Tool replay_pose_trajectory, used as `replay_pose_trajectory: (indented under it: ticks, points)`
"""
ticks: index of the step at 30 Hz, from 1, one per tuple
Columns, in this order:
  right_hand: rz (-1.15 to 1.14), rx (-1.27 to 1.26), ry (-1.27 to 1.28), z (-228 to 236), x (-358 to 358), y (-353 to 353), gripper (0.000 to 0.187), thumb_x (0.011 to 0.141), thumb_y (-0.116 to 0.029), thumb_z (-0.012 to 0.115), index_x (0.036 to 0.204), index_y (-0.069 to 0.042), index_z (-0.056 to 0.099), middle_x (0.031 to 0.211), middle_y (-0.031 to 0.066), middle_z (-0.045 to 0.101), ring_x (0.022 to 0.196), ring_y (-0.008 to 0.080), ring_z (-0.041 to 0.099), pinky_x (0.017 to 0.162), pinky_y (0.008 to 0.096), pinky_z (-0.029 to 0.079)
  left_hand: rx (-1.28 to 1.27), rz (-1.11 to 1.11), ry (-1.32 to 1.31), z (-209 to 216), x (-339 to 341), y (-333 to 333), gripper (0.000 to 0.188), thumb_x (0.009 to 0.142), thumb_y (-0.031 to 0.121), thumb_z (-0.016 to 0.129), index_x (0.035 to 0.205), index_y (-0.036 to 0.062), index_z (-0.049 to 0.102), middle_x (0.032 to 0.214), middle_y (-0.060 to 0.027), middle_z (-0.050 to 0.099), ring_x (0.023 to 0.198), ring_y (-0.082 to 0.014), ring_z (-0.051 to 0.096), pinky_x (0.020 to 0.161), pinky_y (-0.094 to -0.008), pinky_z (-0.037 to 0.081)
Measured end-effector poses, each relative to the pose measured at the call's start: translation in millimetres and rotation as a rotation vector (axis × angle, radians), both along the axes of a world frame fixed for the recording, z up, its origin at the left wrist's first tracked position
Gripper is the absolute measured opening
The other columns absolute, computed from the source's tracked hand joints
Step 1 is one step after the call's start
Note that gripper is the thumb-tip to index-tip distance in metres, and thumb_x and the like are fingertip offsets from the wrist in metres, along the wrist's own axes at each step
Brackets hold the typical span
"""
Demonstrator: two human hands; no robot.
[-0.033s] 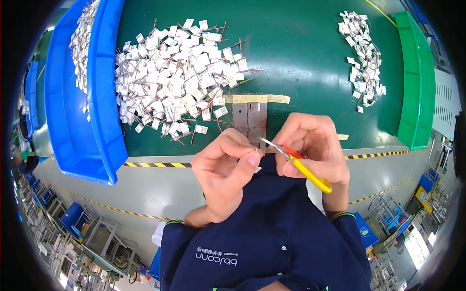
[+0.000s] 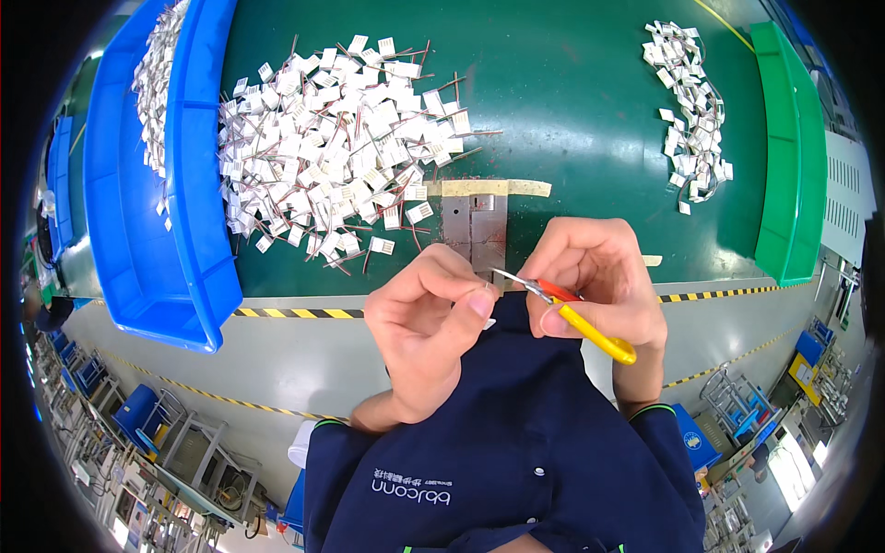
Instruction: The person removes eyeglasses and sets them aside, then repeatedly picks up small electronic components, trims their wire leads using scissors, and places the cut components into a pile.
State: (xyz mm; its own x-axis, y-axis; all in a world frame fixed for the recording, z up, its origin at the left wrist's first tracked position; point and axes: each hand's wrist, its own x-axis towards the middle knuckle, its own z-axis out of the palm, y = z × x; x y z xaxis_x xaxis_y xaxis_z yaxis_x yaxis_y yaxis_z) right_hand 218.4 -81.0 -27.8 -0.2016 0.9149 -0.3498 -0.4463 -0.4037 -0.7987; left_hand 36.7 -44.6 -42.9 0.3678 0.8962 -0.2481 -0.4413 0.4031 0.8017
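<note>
Shirt front (image 2: 516, 442): navy, nearest to us, with both hands raised just ahead of it.
Left hand (image 2: 419, 318): we see thumb and forefinger pinched together on a small white piece (image 2: 489, 324), only a sliver of which shows below the thumb; we take it for a connector.
Right hand (image 2: 595, 286): fingers wrapped around snips (image 2: 595, 334) with one yellow and one red handle; the blades point at the left fingertips, just beside them, and we cannot tell whether they part.
Metal plate (image 2: 456, 235): set on the green bench top (image 2: 562, 111) beyond the hands, with a pale tape strip (image 2: 530, 188) along its far edge.
Connector heap (image 2: 341, 157): to the left, broad and loose, white housings with short dark and reddish wires; we judge that much is left if these await handling.
Connector cluster (image 2: 696, 120): to the right, well apart and much smaller, with thin dark wires; it may be the finished share, which we cannot confirm.
Blue bin (image 2: 129, 221): at far left, holding more white connectors (image 2: 159, 78).
Green bin (image 2: 791, 184): at far right, its contents hidden from us.
Progress: one piece in hand, unfinished as we judge it, and overall early.
</note>
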Motion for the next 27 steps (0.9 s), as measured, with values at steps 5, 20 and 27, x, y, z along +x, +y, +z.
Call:
replay_pose_trajectory:
  ticks: [5,20,27]
  points:
    - [0.051,-0.055,0.094,0.7,3.1,1.6,0.016,0.074,0.012,0.056,0.089,0.008,0.058,0.077,0.0135,0.066,0.071,0.0133,0.065,0.064,0.0212,0.051,-0.014,-0.026,-0.018,0.6,0.2,2.3,0.008,0.077,-0.005,0.065,0.075,-0.0036,0.058,0.075,-0.007,0.053,0.066,-0.0102,0.048,0.059,-0.0218,0.04]
    - [0.058,-0.062,0.057,1.7,4.3,0.5,0.016,0.074,0.013,0.061,0.089,0.009,0.06,0.078,0.015,0.067,0.072,0.0132,0.066,0.06,0.018,0.05,-0.009,-0.052,-0.011,-1.9,-1.7,3.6,0.01,0.075,-0.006,0.065,0.072,-0.0022,0.056,0.075,-0.0057,0.051,0.065,-0.0088,0.045,0.057,-0.0205,0.037]
    - [0.054,-0.05,0.03,3.8,5.2,1.0,0.017,0.074,0.014,0.061,0.09,0.01,0.061,0.078,0.0159,0.067,0.071,0.0146,0.067,0.06,0.0185,0.051,-0.023,-0.08,0.137,6.0,0.8,5.6,0.016,0.072,0.004,0.063,0.066,0.0033,0.049,0.068,-0.0051,0.047,0.064,-0.0131,0.042,0.059,-0.0248,0.035]
